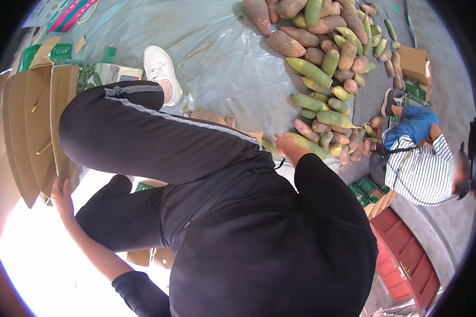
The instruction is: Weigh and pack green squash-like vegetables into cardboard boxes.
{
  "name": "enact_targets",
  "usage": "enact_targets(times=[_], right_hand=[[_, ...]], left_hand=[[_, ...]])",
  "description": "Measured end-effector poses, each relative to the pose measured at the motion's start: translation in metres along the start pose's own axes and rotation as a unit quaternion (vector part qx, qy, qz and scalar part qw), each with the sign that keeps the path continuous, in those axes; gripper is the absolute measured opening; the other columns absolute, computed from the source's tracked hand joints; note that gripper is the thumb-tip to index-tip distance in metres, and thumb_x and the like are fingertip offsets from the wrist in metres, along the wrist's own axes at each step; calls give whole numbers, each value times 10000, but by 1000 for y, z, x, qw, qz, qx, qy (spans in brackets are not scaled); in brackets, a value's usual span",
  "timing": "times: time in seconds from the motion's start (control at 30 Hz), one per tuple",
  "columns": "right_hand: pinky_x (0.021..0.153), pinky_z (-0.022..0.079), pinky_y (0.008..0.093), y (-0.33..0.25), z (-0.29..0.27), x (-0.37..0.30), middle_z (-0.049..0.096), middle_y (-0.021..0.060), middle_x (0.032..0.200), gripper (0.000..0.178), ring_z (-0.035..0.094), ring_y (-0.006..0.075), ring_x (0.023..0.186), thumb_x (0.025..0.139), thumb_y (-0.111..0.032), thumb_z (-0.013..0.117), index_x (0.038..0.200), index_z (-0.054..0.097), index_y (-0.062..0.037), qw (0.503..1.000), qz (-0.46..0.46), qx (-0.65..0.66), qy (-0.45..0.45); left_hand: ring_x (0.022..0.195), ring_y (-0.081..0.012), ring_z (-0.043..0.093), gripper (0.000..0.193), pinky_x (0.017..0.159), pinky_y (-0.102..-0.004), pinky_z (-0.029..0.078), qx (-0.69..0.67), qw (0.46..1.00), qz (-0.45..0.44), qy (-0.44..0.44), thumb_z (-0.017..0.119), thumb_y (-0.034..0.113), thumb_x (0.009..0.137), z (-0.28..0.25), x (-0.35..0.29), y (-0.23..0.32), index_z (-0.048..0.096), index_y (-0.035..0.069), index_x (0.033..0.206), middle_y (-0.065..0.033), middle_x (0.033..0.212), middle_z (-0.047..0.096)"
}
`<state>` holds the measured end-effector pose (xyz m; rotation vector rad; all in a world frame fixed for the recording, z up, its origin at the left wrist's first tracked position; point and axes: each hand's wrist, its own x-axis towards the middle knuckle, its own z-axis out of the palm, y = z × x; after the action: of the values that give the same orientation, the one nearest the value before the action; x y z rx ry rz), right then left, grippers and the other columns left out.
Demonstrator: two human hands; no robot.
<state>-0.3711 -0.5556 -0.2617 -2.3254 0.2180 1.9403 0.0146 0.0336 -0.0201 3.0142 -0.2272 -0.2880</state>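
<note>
At the left, my left hand (pixel 62 196) is closed on the lower edge of a flap of an open cardboard box (pixel 29 124). My right hand (pixel 287 146) is beside my hip, at the near edge of a heap of vegetables. Its fingers curl on a green radish (pixel 269 147), whose pale green end shows beside them; my hand and thigh hide part of the grip. Another long green radish (pixel 312 146) lies by that wrist. The heap mixes green radishes with brownish-pink, soil-dusted roots (pixel 287 43).
Clear plastic sheeting (pixel 222 68) covers the ground under my white shoe (pixel 161 68). A scale-like device with a small display (pixel 128 75) stands behind my knee. To the right, a person in a striped shirt (pixel 415 169) bends near a small carton (pixel 413 63). A red door (pixel 407 259) is at lower right.
</note>
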Motion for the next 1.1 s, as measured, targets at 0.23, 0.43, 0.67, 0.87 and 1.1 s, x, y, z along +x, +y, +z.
enact_targets(times=[0.23, 0.43, 0.67, 0.87, 1.1], right_hand=[[853, 488, 424, 118, 103, 98, 631, 141, 1105, 223, 598, 330, 1028, 789, -139, 571, 969, 680, -64, 984, 114, 87, 106], [481, 493, 413, 175, 72, 91, 644, 126, 709, 105, 619, 261, 550, 715, -32, 603, 792, 656, -81, 902, 19, 271, 336], [398, 451, 321, 38, -53, 52, 597, 99, 654, 195, 572, 191, 470, 765, 40, 541, 924, 534, -72, 719, 109, 660, 187], [433, 482, 329, 58, -87, 37, 599, 105, 693, 261, 588, 210, 498, 713, 58, 552, 923, 480, -78, 660, 99, 708, 230], [421, 453, 315, 29, -163, 16, 615, 125, 698, 233, 572, 196, 483, 712, 50, 505, 910, 472, -68, 664, 8, 691, 286]], left_hand=[[878, -288, 606, 346, 801, -373, 448, -96, 995, -5, -22, 583, 159, 866, 59, 33, 35, 556, -42, 1146, -212, 956, 632], [988, -361, 581, 338, 857, -391, 449, -83, 996, -15, -16, 623, 104, 811, 47, 19, 23, 569, -44, 1109, -233, 1062, 604], [888, -363, 572, 245, 774, -414, 451, -47, 998, -32, -1, 621, 54, 743, -11, -7, 41, 617, 21, 986, -181, 888, 598], [891, -329, 589, 225, 778, -421, 463, -48, 997, -59, 2, 633, 110, 766, -13, -6, 57, 646, 80, 989, -141, 875, 606], [844, -321, 597, 274, 765, -407, 476, -39, 998, -46, 1, 633, 78, 767, -31, -14, 62, 655, 95, 1040, -131, 844, 602]])
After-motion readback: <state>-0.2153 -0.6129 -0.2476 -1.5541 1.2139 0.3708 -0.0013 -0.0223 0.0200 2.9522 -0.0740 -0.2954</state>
